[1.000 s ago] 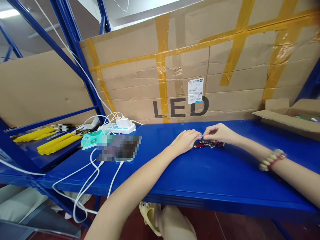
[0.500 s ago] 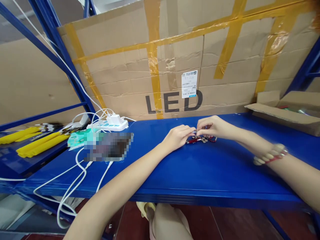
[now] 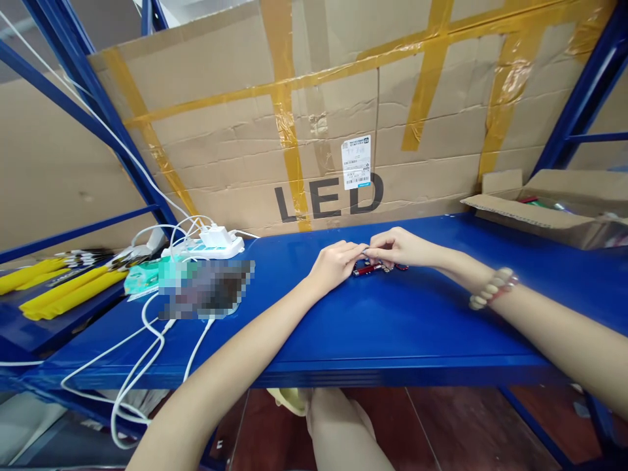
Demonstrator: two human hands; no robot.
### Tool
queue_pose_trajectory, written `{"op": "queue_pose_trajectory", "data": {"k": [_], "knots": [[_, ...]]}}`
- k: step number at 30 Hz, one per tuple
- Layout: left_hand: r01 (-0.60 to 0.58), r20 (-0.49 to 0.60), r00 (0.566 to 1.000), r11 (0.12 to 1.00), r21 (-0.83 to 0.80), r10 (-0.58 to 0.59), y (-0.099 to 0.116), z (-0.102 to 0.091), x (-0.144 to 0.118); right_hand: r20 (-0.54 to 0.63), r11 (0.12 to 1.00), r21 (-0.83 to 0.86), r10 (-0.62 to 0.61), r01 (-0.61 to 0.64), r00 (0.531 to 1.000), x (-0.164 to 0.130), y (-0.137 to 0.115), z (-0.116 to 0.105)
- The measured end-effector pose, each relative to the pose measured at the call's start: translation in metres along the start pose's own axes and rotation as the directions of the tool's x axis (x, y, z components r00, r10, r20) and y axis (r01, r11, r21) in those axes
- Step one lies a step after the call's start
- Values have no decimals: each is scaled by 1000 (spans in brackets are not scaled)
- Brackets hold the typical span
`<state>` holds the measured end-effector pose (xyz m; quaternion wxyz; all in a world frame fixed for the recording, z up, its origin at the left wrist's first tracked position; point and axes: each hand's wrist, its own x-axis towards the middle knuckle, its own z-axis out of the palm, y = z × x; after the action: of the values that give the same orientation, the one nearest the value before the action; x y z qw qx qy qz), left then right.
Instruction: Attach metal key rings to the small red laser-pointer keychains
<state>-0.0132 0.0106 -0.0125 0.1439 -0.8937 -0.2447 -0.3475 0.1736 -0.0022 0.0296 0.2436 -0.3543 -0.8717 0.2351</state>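
Far left, long yellow bundles (image 3: 73,293) lie side by side, then a white plastic power strip (image 3: 233,247) trailing cables on the blue metal counter (image 3: 392,327). Here's the left hand (image 3: 333,267), fingertips narrowed on a tiny silvery piece (image 3: 364,252)! Just below it, 1 slim red tube (image 3: 366,269) lies on the counter. The right hand (image 3: 396,247) pinches that same piece, and beyond sits 1 open brown cardboard box (image 3: 534,222).
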Motion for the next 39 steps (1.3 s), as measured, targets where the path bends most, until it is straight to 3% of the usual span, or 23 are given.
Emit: {"op": "queue_pose_trajectory", "data": {"k": [8,15,23,27,30,39], "knots": [[88,105,990,995,47,-93,6,-3,2,-35,994,36,102,-101,994,2,7,3],[185,171,965,979,91,-198,13,-5,7,-54,995,36,95,-93,994,4,14,10],[282,146,946,957,71,-289,13,-4,7,-173,993,46,114,-108,978,2,22,6],[289,135,947,956,42,-292,12,-2,7,-270,988,30,152,-149,951,1,23,6],[277,162,947,960,32,-278,12,-1,8,-352,994,4,108,-114,930,0,20,5],[260,219,938,964,61,-267,14,0,6,-344,984,-21,158,-175,926,-1,15,11]]}}
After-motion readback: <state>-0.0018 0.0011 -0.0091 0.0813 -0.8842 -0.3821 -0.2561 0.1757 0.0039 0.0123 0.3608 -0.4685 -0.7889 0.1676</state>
